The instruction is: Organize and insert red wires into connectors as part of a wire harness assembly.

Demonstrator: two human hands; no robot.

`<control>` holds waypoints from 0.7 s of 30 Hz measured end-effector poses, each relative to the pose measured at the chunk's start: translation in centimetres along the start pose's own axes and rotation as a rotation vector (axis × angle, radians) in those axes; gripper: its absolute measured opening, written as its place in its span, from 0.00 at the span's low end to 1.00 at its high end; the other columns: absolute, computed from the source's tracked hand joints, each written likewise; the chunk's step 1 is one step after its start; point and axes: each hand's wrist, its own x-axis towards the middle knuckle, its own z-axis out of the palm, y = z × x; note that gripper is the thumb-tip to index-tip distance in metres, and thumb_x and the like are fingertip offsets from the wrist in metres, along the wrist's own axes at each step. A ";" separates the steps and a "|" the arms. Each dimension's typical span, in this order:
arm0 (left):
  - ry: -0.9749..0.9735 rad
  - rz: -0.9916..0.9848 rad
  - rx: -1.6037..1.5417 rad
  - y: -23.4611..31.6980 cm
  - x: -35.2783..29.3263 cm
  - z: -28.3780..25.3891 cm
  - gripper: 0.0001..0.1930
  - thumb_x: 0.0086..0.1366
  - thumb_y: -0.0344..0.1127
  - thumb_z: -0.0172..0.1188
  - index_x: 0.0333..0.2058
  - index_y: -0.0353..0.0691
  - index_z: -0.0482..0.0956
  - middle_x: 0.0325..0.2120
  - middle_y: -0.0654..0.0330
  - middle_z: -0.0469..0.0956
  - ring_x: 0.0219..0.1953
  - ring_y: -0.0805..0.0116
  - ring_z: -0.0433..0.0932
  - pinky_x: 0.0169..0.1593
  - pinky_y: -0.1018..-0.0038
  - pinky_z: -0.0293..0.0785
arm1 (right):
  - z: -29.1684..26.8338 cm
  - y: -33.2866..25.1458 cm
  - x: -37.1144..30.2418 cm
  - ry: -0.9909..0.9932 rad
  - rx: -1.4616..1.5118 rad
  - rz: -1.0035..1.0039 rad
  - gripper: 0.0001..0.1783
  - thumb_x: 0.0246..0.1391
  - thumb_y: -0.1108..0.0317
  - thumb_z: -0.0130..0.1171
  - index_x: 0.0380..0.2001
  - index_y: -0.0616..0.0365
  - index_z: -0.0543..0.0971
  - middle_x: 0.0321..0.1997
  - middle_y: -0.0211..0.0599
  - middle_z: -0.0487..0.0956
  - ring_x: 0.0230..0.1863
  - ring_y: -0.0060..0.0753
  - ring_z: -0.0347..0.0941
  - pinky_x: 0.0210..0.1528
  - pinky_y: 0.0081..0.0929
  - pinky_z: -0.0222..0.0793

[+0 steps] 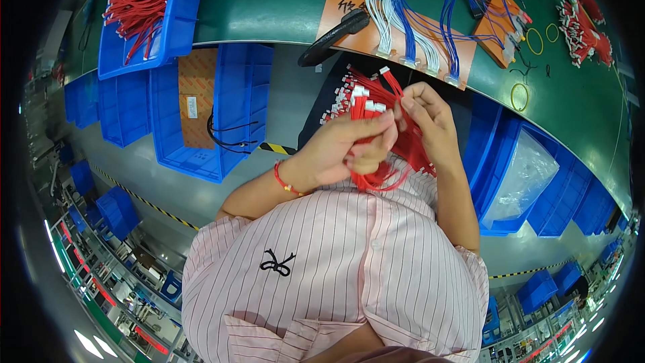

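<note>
My left hand [339, 151] is closed around a bundle of red wire harnesses [360, 109], white connectors up and red wires looping out below. Beside it, my right hand [430, 119] pinches a red wire harness [390, 81] whose white connector points up and away from me. More red harnesses [341, 99] with white connectors lie across my lap, partly hidden behind the hands. Both hands are in front of my striped shirt, just short of the table edge.
On the green table [269, 7] are a blue bin [181, 23] of red harnesses, white and blue cables [396, 3] over an orange board [339, 10], a black handle-like object [336, 37] and yellow rubber bands [519, 97]. Blue crates [195, 161] stand below on both sides.
</note>
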 end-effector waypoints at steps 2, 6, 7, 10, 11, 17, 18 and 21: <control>0.076 0.046 0.066 -0.2 -0.5 0.1 0.19 0.76 0.43 0.45 0.31 0.35 0.74 0.13 0.73 0.57 0.14 0.83 0.51 0.18 0.81 0.47 | 0.1 -0.9 -0.7 -0.031 0.072 0.054 0.07 0.66 0.68 0.51 0.37 0.61 0.72 0.28 0.31 0.75 0.26 0.15 0.67 0.30 0.15 0.64; 0.353 0.423 0.348 0.7 -0.2 0.5 0.17 0.74 0.40 0.49 0.48 0.30 0.77 0.16 0.73 0.61 0.16 0.86 0.54 0.19 0.83 0.49 | 1.0 -2.7 -1.8 -0.040 0.079 0.094 0.07 0.67 0.68 0.51 0.36 0.60 0.72 0.27 0.29 0.74 0.25 0.13 0.65 0.29 0.14 0.62; 0.343 0.475 0.409 0.9 0.1 0.7 0.17 0.74 0.39 0.49 0.49 0.30 0.77 0.17 0.72 0.63 0.16 0.86 0.55 0.20 0.83 0.50 | 1.3 -2.8 -1.9 -0.047 0.067 0.095 0.07 0.67 0.68 0.51 0.36 0.60 0.72 0.28 0.28 0.74 0.26 0.13 0.65 0.30 0.14 0.62; 0.297 0.526 0.513 1.0 0.8 1.1 0.17 0.74 0.39 0.49 0.48 0.29 0.77 0.18 0.70 0.68 0.16 0.85 0.57 0.20 0.84 0.51 | 2.8 -2.3 -2.0 0.025 -0.009 0.002 0.06 0.66 0.69 0.52 0.38 0.61 0.71 0.30 0.28 0.73 0.29 0.11 0.65 0.32 0.13 0.62; 0.285 0.527 0.537 1.0 0.9 1.1 0.17 0.74 0.38 0.49 0.48 0.29 0.78 0.19 0.69 0.69 0.16 0.85 0.58 0.20 0.84 0.52 | 3.1 -2.4 -2.1 0.017 -0.033 -0.019 0.04 0.65 0.73 0.54 0.39 0.61 0.71 0.32 0.27 0.73 0.32 0.11 0.66 0.37 0.14 0.64; 0.408 0.571 0.511 2.2 2.7 0.2 0.16 0.73 0.40 0.52 0.37 0.32 0.81 0.17 0.72 0.67 0.16 0.87 0.57 0.20 0.85 0.51 | 0.2 -3.4 -4.0 -0.092 -0.221 0.064 0.10 0.61 0.77 0.57 0.45 0.62 0.71 0.33 0.26 0.74 0.34 0.13 0.69 0.40 0.16 0.66; 0.428 0.541 0.521 2.4 2.7 0.0 0.16 0.72 0.41 0.54 0.35 0.33 0.81 0.17 0.73 0.66 0.16 0.88 0.56 0.20 0.84 0.51 | -0.9 -3.5 -4.5 -0.094 -0.228 0.082 0.11 0.61 0.77 0.57 0.46 0.62 0.71 0.33 0.26 0.74 0.33 0.13 0.69 0.40 0.16 0.66; 0.445 0.561 0.566 2.6 3.1 -0.2 0.16 0.71 0.42 0.56 0.34 0.33 0.82 0.16 0.74 0.63 0.17 0.88 0.55 0.20 0.83 0.49 | -3.7 -3.8 -5.9 0.024 -0.165 0.093 0.06 0.57 0.79 0.59 0.39 0.63 0.76 0.31 0.28 0.74 0.28 0.15 0.69 0.30 0.15 0.66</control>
